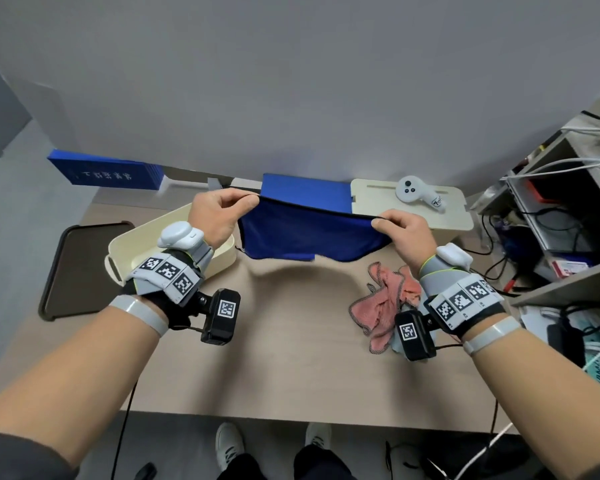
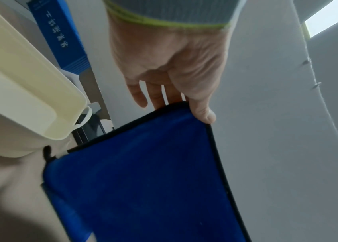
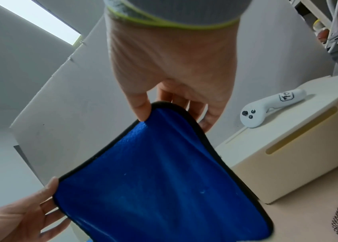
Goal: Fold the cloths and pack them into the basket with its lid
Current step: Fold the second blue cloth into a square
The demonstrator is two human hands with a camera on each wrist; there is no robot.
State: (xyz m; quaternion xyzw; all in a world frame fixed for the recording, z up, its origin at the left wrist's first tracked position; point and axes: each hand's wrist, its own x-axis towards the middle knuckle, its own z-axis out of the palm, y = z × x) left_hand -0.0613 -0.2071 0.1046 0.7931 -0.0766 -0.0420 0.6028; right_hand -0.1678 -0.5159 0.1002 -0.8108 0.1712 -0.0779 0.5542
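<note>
We hold the blue cloth (image 1: pixel 312 233) in the air above the worktop (image 1: pixel 291 358), stretched by its top corners and hanging doubled. Our left hand (image 1: pixel 219 216) pinches 1 corner between thumb and fingers (image 2: pixel 159 96); our right hand (image 1: pixel 406 233) pinches the other. The open cream basket (image 1: pixel 132 251) sits just left, its lid (image 1: pixel 413 206) behind right, a crumpled pink cloth (image 1: pixel 385 306) near our right wrist. Likely risk: uneven tension lets a corner slip, so the layers skew and the fold creases crooked.
</note>
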